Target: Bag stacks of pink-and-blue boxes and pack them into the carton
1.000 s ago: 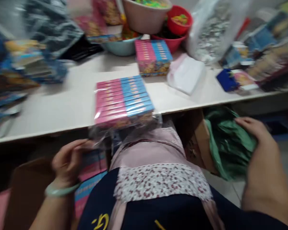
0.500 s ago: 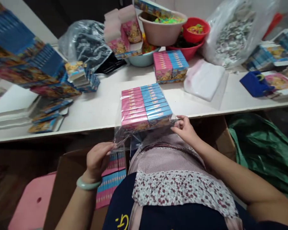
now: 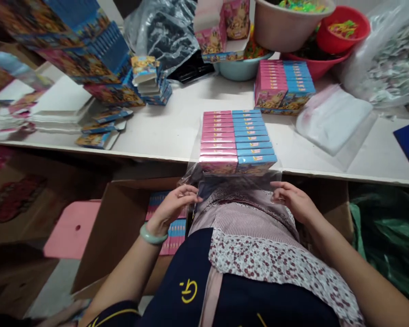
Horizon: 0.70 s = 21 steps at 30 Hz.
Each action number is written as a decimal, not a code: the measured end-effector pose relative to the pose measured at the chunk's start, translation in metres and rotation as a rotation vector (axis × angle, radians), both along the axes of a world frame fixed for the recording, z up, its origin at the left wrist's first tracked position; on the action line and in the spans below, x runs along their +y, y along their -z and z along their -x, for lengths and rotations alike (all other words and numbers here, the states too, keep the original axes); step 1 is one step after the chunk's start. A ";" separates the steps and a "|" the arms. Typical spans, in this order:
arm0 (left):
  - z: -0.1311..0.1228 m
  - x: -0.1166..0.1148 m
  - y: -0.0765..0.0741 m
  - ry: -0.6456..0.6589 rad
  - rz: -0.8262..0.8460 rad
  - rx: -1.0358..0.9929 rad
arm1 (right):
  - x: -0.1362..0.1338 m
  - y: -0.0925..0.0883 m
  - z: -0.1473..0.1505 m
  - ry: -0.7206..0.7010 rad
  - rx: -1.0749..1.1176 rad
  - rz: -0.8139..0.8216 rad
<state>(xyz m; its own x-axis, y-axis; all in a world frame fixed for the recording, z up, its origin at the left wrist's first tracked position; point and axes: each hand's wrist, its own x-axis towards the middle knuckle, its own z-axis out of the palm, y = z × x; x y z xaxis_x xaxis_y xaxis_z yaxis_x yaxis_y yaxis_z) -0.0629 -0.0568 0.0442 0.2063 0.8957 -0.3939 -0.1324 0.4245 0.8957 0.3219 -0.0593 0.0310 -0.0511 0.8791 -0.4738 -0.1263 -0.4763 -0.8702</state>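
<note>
A block of small pink and blue boxes (image 3: 236, 141) sits at the table's front edge inside a clear plastic bag (image 3: 192, 167). The loose end of the bag hangs over the edge toward my body. At its left corner, my left hand (image 3: 172, 206), with a pale green bangle on the wrist, pinches the film. My right hand (image 3: 291, 200) has its fingers closed on the film at the right corner. Both hands are just below the table edge, apart from the boxes.
Another pink and blue box block (image 3: 282, 86) stands behind, beside a stack of flat plastic bags (image 3: 334, 120). Basins (image 3: 289, 27) line the back. Stacked blue boxes (image 3: 102, 50) rise at left. Below the table, a carton (image 3: 105, 227) holds more boxes near a pink stool (image 3: 73, 229).
The view has swung left, so the table things appear farther right. My left hand has risen toward the bag's end, and the film between my hands now hangs flatter below the boxes.
</note>
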 end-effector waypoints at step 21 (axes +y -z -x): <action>0.019 0.073 0.047 0.141 -0.308 0.251 | 0.056 0.025 -0.016 -0.399 -0.150 -0.269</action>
<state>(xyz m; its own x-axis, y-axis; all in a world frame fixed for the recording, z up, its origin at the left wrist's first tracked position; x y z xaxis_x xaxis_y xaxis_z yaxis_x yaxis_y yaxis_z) -0.0822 0.0158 -0.0025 0.2668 0.9494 -0.1655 0.1467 0.1298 0.9806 0.3381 -0.0028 0.0059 -0.3568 0.8971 -0.2606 0.1558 -0.2179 -0.9634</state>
